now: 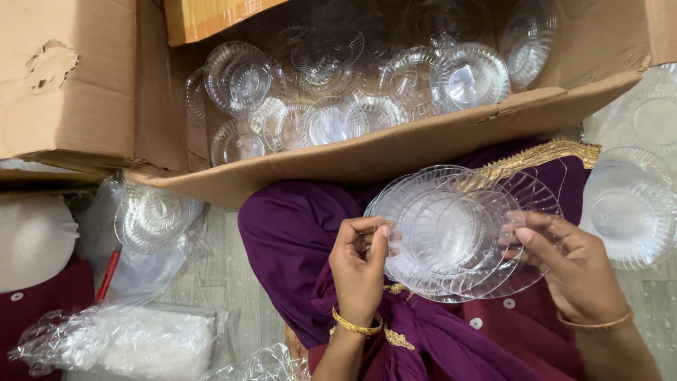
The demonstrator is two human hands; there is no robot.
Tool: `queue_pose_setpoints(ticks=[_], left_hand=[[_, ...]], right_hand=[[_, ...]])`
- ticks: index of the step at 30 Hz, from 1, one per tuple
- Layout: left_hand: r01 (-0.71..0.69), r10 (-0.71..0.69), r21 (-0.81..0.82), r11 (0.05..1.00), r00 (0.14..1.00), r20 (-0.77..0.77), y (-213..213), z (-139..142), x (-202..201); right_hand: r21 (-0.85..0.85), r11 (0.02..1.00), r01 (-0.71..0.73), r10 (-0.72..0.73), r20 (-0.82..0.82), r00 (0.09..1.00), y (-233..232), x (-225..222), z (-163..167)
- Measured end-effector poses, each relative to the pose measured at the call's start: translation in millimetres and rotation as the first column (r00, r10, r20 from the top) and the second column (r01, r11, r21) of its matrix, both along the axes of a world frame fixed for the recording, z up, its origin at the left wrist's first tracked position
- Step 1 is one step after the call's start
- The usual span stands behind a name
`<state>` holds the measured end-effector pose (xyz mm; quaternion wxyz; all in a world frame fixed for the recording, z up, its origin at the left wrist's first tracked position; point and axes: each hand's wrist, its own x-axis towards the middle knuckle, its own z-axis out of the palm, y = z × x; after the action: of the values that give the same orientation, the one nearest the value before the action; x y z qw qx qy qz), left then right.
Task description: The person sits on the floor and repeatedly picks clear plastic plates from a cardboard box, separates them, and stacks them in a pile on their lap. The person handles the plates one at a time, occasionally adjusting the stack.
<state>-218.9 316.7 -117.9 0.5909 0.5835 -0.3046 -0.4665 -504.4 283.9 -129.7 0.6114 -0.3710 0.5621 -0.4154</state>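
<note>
Over my lap I hold a fanned stack of clear plastic plates. My left hand pinches the left rim of the stack with thumb and fingers. My right hand grips the right rim, fingers under the plates. Both wrists wear gold bangles. A purple garment with gold trim lies beneath the plates.
An open cardboard box ahead holds several loose clear plates. More clear plates are stacked at right and in a plastic bag at left. Crumpled plastic wrap and a red pen lie at lower left.
</note>
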Motion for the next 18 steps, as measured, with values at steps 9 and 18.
queue_pose_setpoints(ticks=[9,18], left_hand=[[-0.004,0.001,-0.032,0.999,0.995,-0.100,0,-13,-1],[-0.064,0.059,-0.014,0.998,0.978,-0.200,-3,-15,23]], right_hand=[[0.017,0.999,0.050,-0.051,0.078,0.996,-1,13,0],[-0.014,0.984,0.178,-0.175,0.111,0.978,-5,-5,5]])
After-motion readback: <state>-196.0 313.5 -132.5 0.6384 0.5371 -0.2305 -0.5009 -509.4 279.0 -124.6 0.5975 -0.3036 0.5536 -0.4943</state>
